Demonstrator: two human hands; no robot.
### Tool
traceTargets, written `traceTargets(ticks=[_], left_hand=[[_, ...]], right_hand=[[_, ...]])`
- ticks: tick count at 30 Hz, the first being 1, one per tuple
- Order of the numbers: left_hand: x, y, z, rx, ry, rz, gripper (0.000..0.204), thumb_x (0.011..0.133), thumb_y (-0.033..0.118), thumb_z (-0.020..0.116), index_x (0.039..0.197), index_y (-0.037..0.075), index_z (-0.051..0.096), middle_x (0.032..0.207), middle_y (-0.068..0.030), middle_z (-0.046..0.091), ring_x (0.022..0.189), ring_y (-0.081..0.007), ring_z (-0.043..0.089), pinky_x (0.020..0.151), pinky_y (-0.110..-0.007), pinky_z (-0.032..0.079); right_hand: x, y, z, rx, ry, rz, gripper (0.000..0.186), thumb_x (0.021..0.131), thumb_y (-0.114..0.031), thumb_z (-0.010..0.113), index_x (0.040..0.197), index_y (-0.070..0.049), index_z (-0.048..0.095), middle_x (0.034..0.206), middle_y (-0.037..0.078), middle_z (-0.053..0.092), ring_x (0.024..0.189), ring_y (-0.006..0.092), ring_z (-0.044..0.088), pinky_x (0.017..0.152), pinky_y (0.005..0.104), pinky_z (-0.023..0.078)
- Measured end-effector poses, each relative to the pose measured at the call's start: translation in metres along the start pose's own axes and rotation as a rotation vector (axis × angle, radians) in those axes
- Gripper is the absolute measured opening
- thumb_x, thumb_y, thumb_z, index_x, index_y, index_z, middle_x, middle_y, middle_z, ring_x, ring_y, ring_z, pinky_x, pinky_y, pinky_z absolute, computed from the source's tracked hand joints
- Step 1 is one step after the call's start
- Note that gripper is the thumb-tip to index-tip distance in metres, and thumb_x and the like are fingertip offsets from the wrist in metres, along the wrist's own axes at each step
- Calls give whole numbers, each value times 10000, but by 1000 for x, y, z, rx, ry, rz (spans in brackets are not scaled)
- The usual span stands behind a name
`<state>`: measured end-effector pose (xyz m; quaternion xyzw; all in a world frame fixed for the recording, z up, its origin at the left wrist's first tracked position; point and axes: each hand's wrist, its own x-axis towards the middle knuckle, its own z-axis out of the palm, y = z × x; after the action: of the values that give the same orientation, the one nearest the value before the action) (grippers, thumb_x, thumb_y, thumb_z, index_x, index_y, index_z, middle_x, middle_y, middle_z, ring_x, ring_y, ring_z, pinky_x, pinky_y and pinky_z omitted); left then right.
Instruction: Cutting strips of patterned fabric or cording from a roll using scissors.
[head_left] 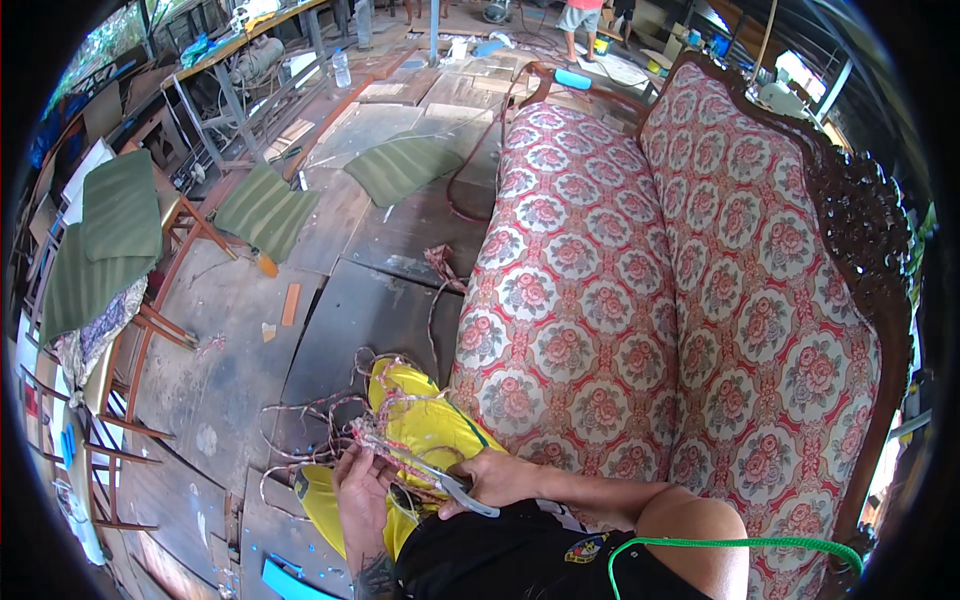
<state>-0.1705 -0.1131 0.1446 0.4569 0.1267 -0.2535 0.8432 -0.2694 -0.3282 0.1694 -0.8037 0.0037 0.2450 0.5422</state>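
My left hand (362, 492) is closed on a tangled bundle of thin red-and-white patterned cord (370, 432), which looks like fabric piping. Loops of it spill across my lap, over yellow shorts (430, 425), and down beside my leg. In my right hand (497, 478) are scissors (455, 488) with grey metal showing below the fingers. Their blades point left toward the cord near my left fingers. Whether the blades touch the cord is hard to make out. The floral sofa (570, 300), red and cream with a carved dark wood frame, stands directly to my right.
Green striped fabric pieces (405, 165) lie on the wooden floor (230, 350). Stacked wooden chairs (125, 430) with green fabric on top stand at left. A workbench (240, 45) is farther back. Another person (580, 25) stands at the far end. A green cord (740, 543) crosses near my right arm.
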Motion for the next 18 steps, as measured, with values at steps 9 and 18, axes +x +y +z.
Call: traceTargets(ticks=[9, 18], left_hand=[[-2, -2, -6, 63, 13, -61, 212, 1009, 113, 559, 1209, 45, 585, 1112, -124, 685, 1011, -256, 679, 853, -405, 583], [-1, -8, -6, 32, 1, -25, 214, 1024, 109, 557, 1205, -5, 574, 1109, -122, 667, 978, -226, 671, 864, -374, 569]], right_hand=[[3, -2, 4, -112, 55, -32, 727, 735, -648, 793, 975, 34, 712, 799, 233, 700, 792, 369, 713, 755, 437, 557], [3, 2, 9, -131, 141, -67, 708, 728, -590, 835, 967, 60, 692, 776, 214, 697, 734, 341, 715, 697, 419, 553]])
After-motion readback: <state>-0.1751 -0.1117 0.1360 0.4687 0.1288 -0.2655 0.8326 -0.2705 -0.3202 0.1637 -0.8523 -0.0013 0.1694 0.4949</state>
